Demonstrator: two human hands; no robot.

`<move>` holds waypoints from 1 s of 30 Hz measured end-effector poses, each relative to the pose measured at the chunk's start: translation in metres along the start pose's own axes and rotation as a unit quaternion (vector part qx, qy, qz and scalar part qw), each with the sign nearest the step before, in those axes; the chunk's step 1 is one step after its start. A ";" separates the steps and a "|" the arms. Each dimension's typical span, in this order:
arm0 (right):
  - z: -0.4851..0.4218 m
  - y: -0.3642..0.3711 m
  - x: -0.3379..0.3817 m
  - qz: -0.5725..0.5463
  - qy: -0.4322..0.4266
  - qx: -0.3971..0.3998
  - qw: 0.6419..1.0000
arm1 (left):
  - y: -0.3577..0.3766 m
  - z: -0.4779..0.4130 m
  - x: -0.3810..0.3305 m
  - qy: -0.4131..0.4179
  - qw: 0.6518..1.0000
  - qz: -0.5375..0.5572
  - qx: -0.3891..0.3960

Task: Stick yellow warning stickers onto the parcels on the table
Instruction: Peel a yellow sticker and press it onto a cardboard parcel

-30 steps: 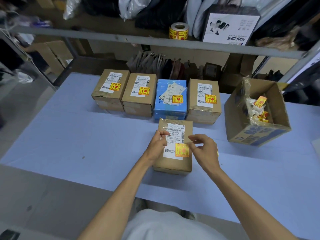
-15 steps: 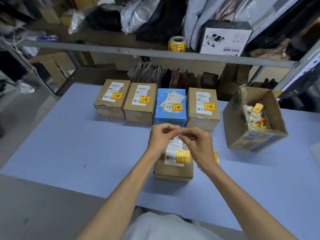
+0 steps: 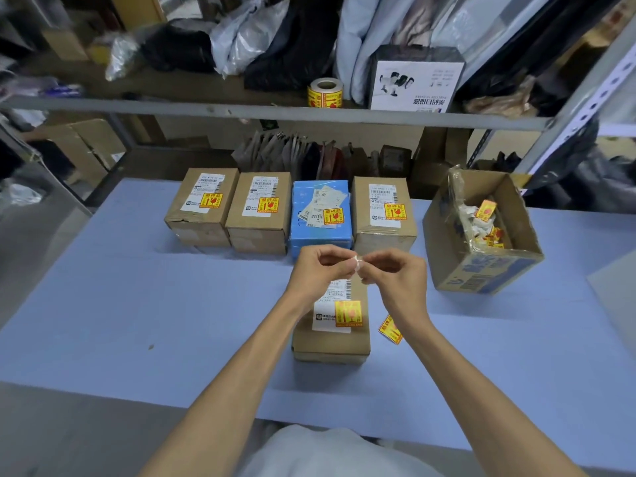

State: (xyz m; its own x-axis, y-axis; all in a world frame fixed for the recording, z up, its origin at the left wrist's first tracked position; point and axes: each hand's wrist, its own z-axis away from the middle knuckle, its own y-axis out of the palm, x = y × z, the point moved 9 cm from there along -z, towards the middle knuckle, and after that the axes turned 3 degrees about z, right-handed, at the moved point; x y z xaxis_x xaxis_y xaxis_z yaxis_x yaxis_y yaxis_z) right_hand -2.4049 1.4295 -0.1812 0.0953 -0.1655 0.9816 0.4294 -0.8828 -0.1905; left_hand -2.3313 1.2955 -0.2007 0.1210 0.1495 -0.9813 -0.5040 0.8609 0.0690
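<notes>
Across the back of the pale blue desk [image 3: 137, 304], a row of four brown and blue cardboard parcels [image 3: 261, 232] is already wearing yellow warning stickers [image 3: 210, 200]. Nearer, the left hand [image 3: 320, 266] and right hand [image 3: 395, 273] are meeting above a fifth brown cardboard parcel [image 3: 330, 339], both pinching a small white paper scrap [image 3: 358, 264], probably sticker backing. That parcel is carrying its own square yellow sticker [image 3: 348, 313]. Just right, a loose yellow sticker [image 3: 391, 329] is lying on the desk beside the right forearm; a careless sweep could be catching and creasing it. Far right, an open brown cardboard box [image 3: 481, 277] is holding scraps.
</notes>
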 end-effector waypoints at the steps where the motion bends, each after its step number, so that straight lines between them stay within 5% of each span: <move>1: 0.001 -0.001 -0.001 0.005 0.005 -0.004 1.000 | 0.002 -0.001 0.000 0.003 1.000 -0.002 -0.004; 11: -0.005 -0.021 0.007 -0.051 0.020 0.005 0.998 | 0.027 -0.011 -0.017 0.073 0.990 -0.082 -0.084; 17: -0.021 -0.066 0.014 -0.011 -0.010 -0.012 1.000 | 0.071 -0.022 -0.039 0.121 0.984 -0.127 -0.024; 26: -0.057 -0.145 0.032 0.194 -0.097 -0.126 0.968 | 0.157 -0.058 -0.071 0.206 0.952 -0.225 0.014; 30: -0.090 -0.169 0.030 0.475 -0.093 -0.048 0.874 | 0.202 -0.092 -0.073 0.201 0.894 -0.387 0.100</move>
State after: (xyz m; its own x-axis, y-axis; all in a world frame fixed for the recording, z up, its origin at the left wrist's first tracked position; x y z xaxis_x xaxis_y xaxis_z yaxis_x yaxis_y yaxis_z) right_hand -2.5559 1.5341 -0.1187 0.5152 -0.7778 0.3600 0.0004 -0.4198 -0.9076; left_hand -2.5210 1.4137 -0.1318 0.0297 -0.6814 -0.7313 -0.2342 0.7065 -0.6678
